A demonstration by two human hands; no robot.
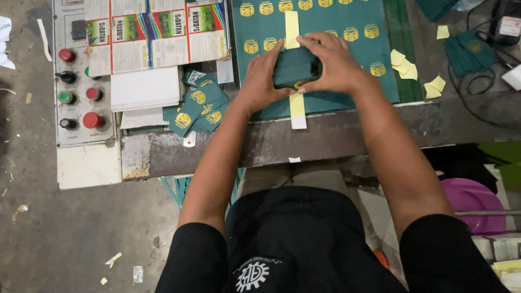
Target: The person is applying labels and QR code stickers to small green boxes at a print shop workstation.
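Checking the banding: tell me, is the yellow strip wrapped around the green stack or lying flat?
Flat: the yellow strip runs under the green stack, ends spread.

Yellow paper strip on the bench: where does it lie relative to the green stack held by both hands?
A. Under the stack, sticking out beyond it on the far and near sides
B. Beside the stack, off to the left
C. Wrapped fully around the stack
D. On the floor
A: the yellow paper strip shows above and below the green stack, which the left hand and right hand clasp from either side.
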